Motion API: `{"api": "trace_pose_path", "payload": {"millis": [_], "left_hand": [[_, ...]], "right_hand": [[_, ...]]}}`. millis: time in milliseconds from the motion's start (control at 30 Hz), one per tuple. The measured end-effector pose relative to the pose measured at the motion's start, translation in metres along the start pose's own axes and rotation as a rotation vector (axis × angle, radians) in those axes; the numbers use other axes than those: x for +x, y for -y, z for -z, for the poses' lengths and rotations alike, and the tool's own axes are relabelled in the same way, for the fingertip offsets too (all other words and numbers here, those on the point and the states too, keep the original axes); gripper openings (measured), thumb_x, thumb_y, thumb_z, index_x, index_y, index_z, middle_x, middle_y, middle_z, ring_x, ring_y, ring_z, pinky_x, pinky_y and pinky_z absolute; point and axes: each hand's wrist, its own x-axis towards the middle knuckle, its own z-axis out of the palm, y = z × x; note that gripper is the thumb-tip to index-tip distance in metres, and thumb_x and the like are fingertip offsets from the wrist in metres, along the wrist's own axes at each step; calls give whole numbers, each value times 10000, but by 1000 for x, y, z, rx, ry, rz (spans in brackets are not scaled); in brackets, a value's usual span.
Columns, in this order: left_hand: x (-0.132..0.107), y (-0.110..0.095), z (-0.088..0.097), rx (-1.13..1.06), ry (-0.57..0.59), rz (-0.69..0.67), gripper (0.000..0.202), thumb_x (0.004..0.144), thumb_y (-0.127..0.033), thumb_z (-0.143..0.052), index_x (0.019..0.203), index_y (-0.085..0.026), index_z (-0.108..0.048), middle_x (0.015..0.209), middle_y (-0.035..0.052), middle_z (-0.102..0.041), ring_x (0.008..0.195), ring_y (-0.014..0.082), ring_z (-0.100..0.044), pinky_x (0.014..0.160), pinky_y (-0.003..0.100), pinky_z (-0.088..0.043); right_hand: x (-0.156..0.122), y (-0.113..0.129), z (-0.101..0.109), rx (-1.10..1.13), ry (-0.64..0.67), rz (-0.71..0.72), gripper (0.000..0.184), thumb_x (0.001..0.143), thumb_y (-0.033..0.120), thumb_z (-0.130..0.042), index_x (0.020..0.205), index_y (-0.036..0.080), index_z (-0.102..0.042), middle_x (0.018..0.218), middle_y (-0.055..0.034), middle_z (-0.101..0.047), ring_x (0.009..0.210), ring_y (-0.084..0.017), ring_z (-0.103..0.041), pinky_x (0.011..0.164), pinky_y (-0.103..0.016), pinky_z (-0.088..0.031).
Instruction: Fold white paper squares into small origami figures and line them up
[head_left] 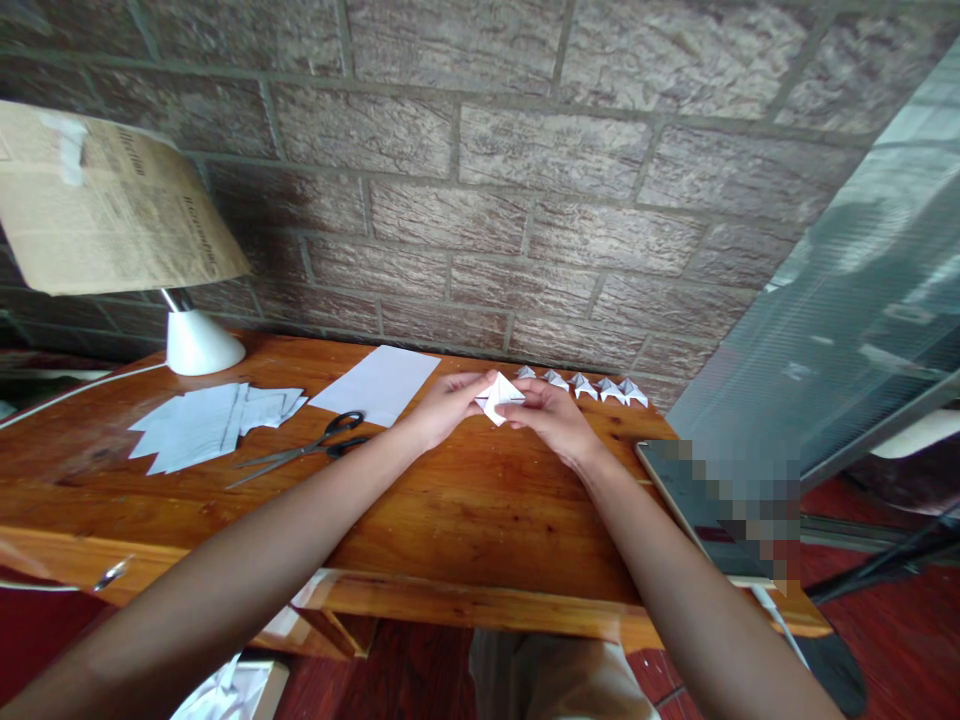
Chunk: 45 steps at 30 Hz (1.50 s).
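Note:
A small folded white paper, roughly diamond-shaped with crease lines, is held above the wooden table. My left hand pinches its left side, thumb and fingers closed on the edge. On the other side my right hand grips it, with the thumb across the lower front. Behind my right hand, several folded white paper pieces stand in a row along the wall side. To the left of my left hand lies a blank white sheet. Scissors with black handles rest beside that sheet, partly behind my left forearm.
Several cut paper pieces lie at the left, below a lamp with a newsprint shade. A tablet with a cable sits at the right edge. A brick wall backs the table. An open box with paper is below.

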Motion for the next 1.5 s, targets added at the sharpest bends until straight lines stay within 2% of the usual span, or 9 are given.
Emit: {"api": "trace_pose_path", "payload": {"millis": [167,300,467,767,867,1033,1167,1333,1500], "left_hand": [[-1,1,0,52,-28,-35,363,696,-470,-759,845,-139,-737,815,57,-709,752,154,-622,760,305,-484],[-1,3,0,105,-57,-53,384,687,-494,-755,868,-157,-737,823,43,-708,743,149,-611,732,289,-475],[-3,2,-2,172,-51,-57,361,682,-487,-756,841,-163,-740,797,32,-704,738,155,-604,709,278,-460],[-5,-2,-1,327,-84,-171,287,680,-414,-763,791,-149,-754,788,50,-727,726,176,-617,702,288,-438],[-3,0,2,286,-59,-133,260,659,-368,-787,792,-147,-755,791,50,-728,723,167,-619,706,287,-439],[-4,1,1,66,-37,24,313,589,-294,-843,848,-149,-744,829,53,-730,761,163,-641,786,324,-474],[-6,-6,-4,-57,-7,110,326,613,-309,-839,873,-141,-736,885,75,-732,818,171,-655,835,345,-496],[-6,-8,-5,-83,-33,132,306,632,-327,-837,843,-137,-723,863,71,-729,803,161,-661,835,328,-514],[-3,-2,-1,-97,-66,117,328,611,-295,-853,868,-142,-718,912,67,-729,854,166,-671,904,349,-504]], "right_hand": [[-2,5,1,-9,13,5,351,647,328,-810,956,200,-704,881,-24,-725,735,-131,-636,562,-202,-474],[-1,5,4,53,-29,-5,277,690,386,-776,890,200,-727,846,-21,-715,713,-120,-635,591,-212,-516],[-1,4,5,55,-36,-19,283,636,381,-817,837,195,-746,837,-20,-708,727,-119,-632,577,-198,-525],[-2,1,0,40,-43,8,272,598,365,-832,775,181,-738,713,0,-680,638,-109,-611,539,-206,-539],[-1,-1,0,-30,-52,55,278,614,389,-816,759,170,-727,695,-4,-678,609,-109,-596,501,-208,-520],[1,-3,3,-125,-105,130,306,642,412,-787,766,147,-695,703,-29,-683,599,-127,-599,467,-224,-505],[1,-1,2,-128,-146,153,295,653,410,-775,765,157,-675,723,-30,-684,594,-131,-599,471,-237,-516],[0,1,0,-144,-158,160,316,646,434,-777,763,164,-661,713,-24,-681,553,-116,-582,455,-233,-518],[1,0,1,-142,-187,155,323,637,436,-783,772,170,-659,700,-19,-675,538,-113,-570,456,-234,-513]]}}
